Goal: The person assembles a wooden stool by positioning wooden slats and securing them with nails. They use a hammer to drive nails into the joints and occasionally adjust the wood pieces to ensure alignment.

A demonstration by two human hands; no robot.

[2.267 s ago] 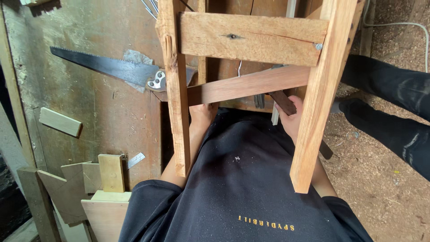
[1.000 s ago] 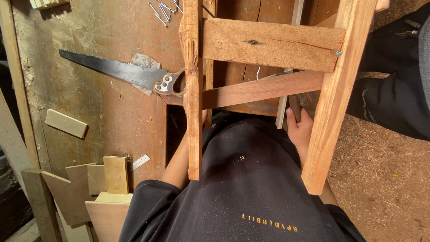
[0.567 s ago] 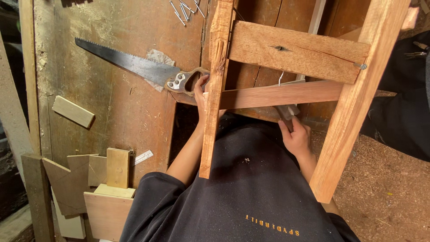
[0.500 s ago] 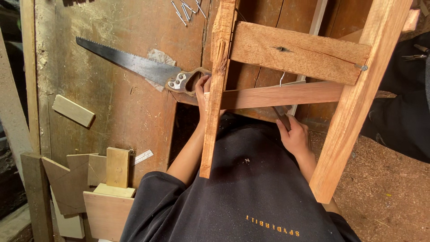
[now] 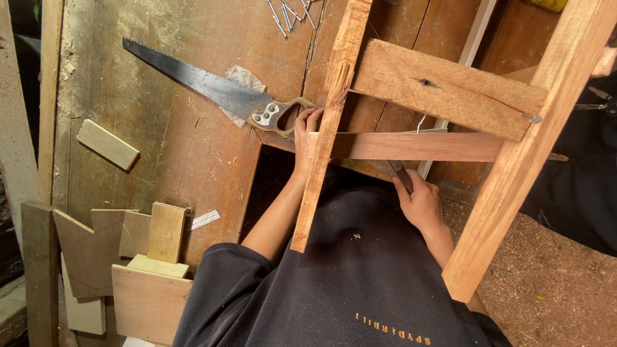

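A wooden frame of two rough legs (image 5: 329,122) and a wide crosspiece (image 5: 450,87) stands over my lap. A thinner reddish rail (image 5: 418,146) runs across below the crosspiece. My left hand (image 5: 304,132) grips the rail's left end where it meets the left leg, right beside a handsaw's handle (image 5: 276,115). Just under the rail, my right hand (image 5: 421,204) is closed on a dark tool handle (image 5: 400,175); the tool's head is hidden behind the rail.
The handsaw blade (image 5: 193,78) lies on the worn workbench (image 5: 193,154). Several loose nails (image 5: 289,11) lie at the bench's top edge. Wood offcuts (image 5: 108,144) and stacked boards (image 5: 151,283) sit at left. Another person's dark sleeve (image 5: 578,186) is at right, over a sawdust floor (image 5: 553,289).
My left hand has come up from behind the left leg and taken the rail's end by the saw handle. My right hand stays on the tool handle. The view has shifted.
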